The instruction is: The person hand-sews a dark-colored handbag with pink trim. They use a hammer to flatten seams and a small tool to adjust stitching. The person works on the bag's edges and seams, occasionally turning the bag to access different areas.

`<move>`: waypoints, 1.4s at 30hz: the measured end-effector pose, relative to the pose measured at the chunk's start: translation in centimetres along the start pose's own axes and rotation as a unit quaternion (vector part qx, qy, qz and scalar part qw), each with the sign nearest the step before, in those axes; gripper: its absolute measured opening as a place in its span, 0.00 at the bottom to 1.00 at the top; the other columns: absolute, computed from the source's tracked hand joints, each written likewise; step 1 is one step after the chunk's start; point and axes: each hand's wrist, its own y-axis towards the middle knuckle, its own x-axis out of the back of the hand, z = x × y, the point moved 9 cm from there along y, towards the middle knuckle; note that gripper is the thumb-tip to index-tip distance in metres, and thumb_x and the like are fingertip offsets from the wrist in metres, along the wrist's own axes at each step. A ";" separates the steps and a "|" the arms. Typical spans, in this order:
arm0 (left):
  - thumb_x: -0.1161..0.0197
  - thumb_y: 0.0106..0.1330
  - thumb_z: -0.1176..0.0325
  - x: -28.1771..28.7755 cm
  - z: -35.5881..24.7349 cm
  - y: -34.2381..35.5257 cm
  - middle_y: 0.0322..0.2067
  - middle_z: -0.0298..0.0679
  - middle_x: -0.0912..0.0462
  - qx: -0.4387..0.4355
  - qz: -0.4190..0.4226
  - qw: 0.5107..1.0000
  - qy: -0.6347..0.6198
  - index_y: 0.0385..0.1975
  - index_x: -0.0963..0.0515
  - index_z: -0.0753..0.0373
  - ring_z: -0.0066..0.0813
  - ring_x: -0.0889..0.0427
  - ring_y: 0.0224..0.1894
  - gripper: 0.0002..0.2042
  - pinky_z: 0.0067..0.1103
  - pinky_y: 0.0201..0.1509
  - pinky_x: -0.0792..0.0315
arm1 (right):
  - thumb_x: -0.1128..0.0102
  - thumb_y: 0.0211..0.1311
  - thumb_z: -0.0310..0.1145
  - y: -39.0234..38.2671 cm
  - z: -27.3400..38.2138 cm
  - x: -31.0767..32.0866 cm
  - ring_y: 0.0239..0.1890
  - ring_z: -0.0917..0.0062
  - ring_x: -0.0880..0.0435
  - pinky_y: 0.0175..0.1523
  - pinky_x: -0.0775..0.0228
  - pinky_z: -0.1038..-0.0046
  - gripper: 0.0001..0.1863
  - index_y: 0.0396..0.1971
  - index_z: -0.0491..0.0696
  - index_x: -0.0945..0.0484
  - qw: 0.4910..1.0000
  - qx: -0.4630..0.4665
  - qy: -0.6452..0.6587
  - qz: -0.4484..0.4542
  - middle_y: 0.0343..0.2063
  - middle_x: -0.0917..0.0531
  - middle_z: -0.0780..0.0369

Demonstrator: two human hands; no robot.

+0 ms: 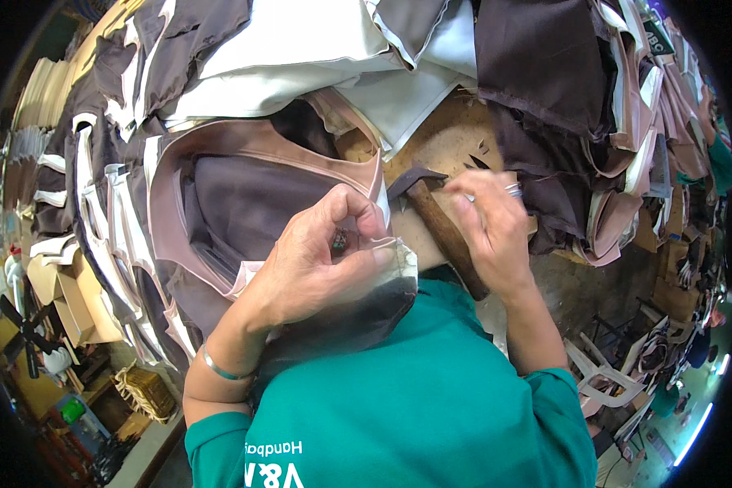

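My left hand [317,260] pinches the folded cream edge [403,256] of a dark brown fabric piece [342,329] held against my front. To its right, my right hand [488,228] is raised, thumb and fingers curled toward each other; anything between them is too small to make out. Behind that hand a wooden-handled hammer [435,224] with a dark head lies on the tan worktop [423,138], near a dark pointed tool [476,163]. Left of these, a pink-edged bag piece [179,163] with dark brown lining lies beneath and beyond my left hand.
Layered brown [537,65] and white pieces [293,49] cover the bench, with pink-trimmed stacks along both sides. A white plastic chair [602,378] is at lower right, cartons [81,301] and a wicker basket [142,390] at left. Another person in green [720,154] is at far right.
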 end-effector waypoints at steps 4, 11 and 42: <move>0.37 0.52 0.75 0.2 -1.1 -0.2 0.32 0.36 0.29 -0.064 -0.006 0.996 0.063 0.28 0.33 0.62 0.21 0.31 0.35 0.10 0.17 0.43 0.36 | 0.48 0.58 0.29 -1.4 2.2 -4.2 0.27 0.82 0.26 0.32 0.34 0.83 0.08 0.32 0.39 0.28 0.806 -0.251 0.500 0.193 0.24 0.25 0.64; 0.32 0.44 0.69 -0.5 -6.6 -4.2 0.34 0.41 0.27 -0.227 -0.165 0.843 0.459 0.23 0.29 0.62 0.31 0.27 0.30 0.11 0.25 0.34 0.32 | 0.47 0.60 0.32 -2.3 4.2 -7.5 0.22 0.84 0.24 0.26 0.31 0.84 0.08 0.31 0.41 0.29 0.586 -0.348 0.691 0.240 0.22 0.24 0.63; 0.48 0.56 0.80 1.9 -2.2 -7.7 0.36 0.48 0.26 -0.189 -0.262 0.893 0.314 0.29 0.34 0.68 0.40 0.24 0.36 0.04 0.27 0.38 0.30 | 0.50 0.61 0.29 -1.8 7.1 -11.0 0.25 0.84 0.23 0.28 0.29 0.84 0.07 0.32 0.40 0.28 0.657 -0.303 0.641 0.257 0.25 0.24 0.63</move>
